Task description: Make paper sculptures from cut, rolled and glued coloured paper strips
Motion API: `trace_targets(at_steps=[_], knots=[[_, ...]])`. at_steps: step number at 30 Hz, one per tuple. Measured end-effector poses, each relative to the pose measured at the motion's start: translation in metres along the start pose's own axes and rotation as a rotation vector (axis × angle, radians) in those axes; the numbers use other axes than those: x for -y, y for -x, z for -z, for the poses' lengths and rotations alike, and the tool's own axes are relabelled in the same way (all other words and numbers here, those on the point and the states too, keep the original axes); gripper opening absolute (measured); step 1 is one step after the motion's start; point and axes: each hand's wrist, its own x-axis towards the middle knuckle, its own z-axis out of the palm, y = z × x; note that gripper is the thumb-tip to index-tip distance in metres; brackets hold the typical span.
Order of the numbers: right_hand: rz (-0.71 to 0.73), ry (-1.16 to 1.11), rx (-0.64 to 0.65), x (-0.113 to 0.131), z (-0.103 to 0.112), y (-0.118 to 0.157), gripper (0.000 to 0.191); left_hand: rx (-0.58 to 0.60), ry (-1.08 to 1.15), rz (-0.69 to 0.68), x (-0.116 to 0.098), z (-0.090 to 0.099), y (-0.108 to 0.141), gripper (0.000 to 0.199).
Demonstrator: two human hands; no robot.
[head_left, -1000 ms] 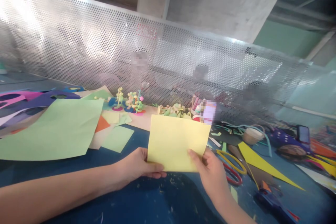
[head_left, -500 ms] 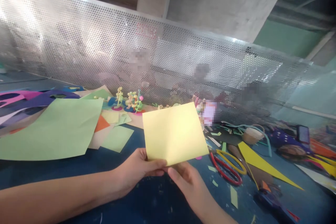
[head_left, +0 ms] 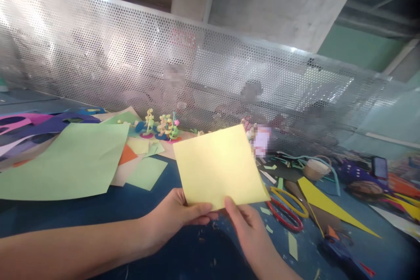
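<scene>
A pale yellow sheet of paper (head_left: pixel 219 166) is held up above the blue table, its face toward me. My left hand (head_left: pixel 183 212) pinches its lower left edge, thumb in front and fingers behind. Along the bottom edge, right of centre, my right hand (head_left: pixel 244 223) grips the same paper with its thumb on the front. A second layer shows at the paper's right edge, so it looks folded or doubled. Just beyond the lower right corner lie scissors (head_left: pixel 287 210) with one red and one yellow handle loop, their blades hidden by the paper.
A large light green sheet (head_left: pixel 65 162) covers the left side, with purple cut paper (head_left: pixel 62 122) behind. Small paper figures (head_left: pixel 162 127) stand at the back before a perforated metal screen (head_left: pixel 131 52). To the right are a yellow strip (head_left: pixel 334 205), a cup (head_left: pixel 316 169) and a phone (head_left: pixel 379 168).
My right hand has moved right along the bottom edge, its thumb now pressing on the paper's front. The paper has shifted and tilted slightly, covering more of the scissors.
</scene>
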Motion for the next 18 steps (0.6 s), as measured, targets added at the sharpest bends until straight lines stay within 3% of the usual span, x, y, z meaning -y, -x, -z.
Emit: trace_targets(at_steps=[6,11,16,18], knots=[[-0.027,-0.428,-0.140,0.003,0.014,-0.016,0.023,-0.080,-0.006,0.005,-0.005,0.004,-0.006,0.037],[-0.013,-0.614,-0.228,0.002,0.020,-0.025,0.019,-0.098,-0.023,0.009,-0.004,0.007,-0.007,0.036],[-0.052,-0.639,-0.358,-0.001,0.037,-0.035,0.030,-0.116,0.019,0.011,-0.003,0.012,-0.007,0.037],[-0.130,-0.651,-0.297,-0.002,0.038,-0.036,0.043,-0.118,0.038,-0.001,-0.003,0.013,-0.008,0.036]])
